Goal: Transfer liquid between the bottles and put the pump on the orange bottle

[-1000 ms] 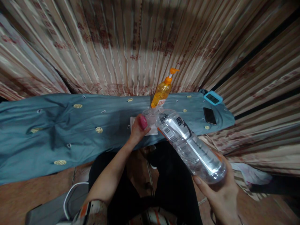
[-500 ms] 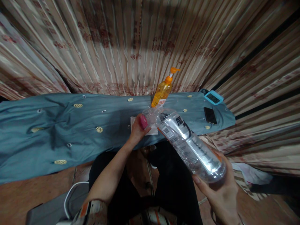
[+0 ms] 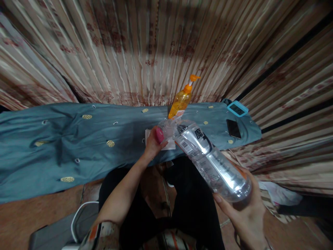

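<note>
The right hand (image 3: 247,215) clasps the tilted clear bottle's (image 3: 210,161) base. The left hand (image 3: 153,144) pinches its neck. One orange pump bottle (image 3: 179,102) stands behind.

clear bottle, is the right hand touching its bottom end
Touching. The head view shows the right hand cupped under the base of the clear bottle, fingers wrapped against its lower wall with no gap.

The right hand (image 3: 247,215) cups the base of a clear plastic bottle (image 3: 210,161), tilted neck-first toward the orange pump bottle (image 3: 181,99) (standing on blue cloth (image 3: 78,139)). The left hand (image 3: 153,144) grips the neck, just before it.
</note>
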The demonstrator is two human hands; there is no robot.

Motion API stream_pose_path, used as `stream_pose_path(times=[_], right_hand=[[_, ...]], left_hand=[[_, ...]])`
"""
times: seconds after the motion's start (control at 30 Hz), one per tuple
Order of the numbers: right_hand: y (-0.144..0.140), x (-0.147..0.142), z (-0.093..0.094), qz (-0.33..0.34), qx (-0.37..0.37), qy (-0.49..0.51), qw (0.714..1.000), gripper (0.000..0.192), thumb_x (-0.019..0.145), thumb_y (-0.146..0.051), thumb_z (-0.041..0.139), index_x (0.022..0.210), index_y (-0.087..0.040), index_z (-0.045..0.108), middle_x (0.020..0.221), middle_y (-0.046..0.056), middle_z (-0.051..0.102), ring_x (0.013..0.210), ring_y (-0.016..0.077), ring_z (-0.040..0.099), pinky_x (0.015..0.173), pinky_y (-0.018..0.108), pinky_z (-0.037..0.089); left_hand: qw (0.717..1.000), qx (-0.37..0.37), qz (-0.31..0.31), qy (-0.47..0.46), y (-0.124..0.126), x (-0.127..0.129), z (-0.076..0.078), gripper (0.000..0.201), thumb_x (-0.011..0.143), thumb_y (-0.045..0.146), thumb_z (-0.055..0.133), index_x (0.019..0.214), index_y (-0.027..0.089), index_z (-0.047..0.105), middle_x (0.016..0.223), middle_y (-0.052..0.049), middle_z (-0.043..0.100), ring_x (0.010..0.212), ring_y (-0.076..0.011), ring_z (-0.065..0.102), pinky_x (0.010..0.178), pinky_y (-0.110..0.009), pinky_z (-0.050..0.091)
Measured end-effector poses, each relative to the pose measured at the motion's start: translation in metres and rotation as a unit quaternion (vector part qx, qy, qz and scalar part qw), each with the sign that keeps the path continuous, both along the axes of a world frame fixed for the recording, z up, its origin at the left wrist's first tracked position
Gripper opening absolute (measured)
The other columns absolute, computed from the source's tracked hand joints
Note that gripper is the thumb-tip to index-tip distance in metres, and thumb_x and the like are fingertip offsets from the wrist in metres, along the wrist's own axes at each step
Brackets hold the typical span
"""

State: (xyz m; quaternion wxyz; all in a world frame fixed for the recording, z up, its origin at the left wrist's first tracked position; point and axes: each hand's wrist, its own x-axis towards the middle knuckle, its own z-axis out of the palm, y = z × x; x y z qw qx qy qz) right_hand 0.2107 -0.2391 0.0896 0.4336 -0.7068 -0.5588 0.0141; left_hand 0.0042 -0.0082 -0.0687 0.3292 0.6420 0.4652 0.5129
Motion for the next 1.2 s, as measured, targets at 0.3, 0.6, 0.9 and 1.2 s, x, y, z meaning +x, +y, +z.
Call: stream_pose_path(times=[0.3,0.6,0.9,1.2], right_hand=[[-0.0003,0.0003,0.0005,-0.007,-0.005,-0.005,1.000,0.082,0.068,-0.048,0.080,0.137,-0.017,0.049,0.124,0.013,0.062,0.109,0.0290,0.063,0.092,0.044,0.053],[0.0001,-0.0012,0.0019,-0.002,0.000,-0.008,1.000,0.083,0.068,-0.049,0.080,0.137,-0.017,0.049,0.124,0.013,0.061,0.110,0.0288,0.061,0.093,0.044,0.051],[-0.0008,-0.0010,0.0013,0.002,-0.001,0.001,1.000,0.085,0.068,-0.048,0.081,0.141,-0.020,0.047,0.126,0.010,0.060,0.111,0.0278,0.060,0.094,0.042,0.050],[-0.0004,0.0006,0.0009,0.008,0.008,-0.004,1.000,0.086,0.068,-0.045,0.082,0.142,-0.019,0.047,0.127,0.012,0.059,0.114,0.0296,0.059,0.098,0.046,0.046]], left_hand=[[1.000,-0.007,-0.011,-0.012,0.0010,-0.0001,-0.0018,0.086,0.060,0.032,0.086,0.133,0.022,0.043,0.133,-0.014,0.059,0.124,-0.0309,0.060,0.109,-0.052,0.047],[1.000,-0.005,-0.009,-0.012,0.0002,-0.0005,-0.0005,0.086,0.060,0.033,0.087,0.132,0.020,0.043,0.133,-0.015,0.059,0.125,-0.0310,0.060,0.110,-0.052,0.046],[1.000,-0.005,-0.011,-0.018,-0.0003,-0.0005,-0.0003,0.086,0.060,0.035,0.087,0.133,0.023,0.043,0.133,-0.013,0.060,0.125,-0.0311,0.060,0.109,-0.052,0.047],[1.000,-0.008,0.001,-0.025,0.0016,0.0024,-0.0044,0.085,0.058,0.034,0.088,0.131,0.023,0.045,0.128,-0.012,0.063,0.122,-0.0317,0.061,0.106,-0.051,0.050]])
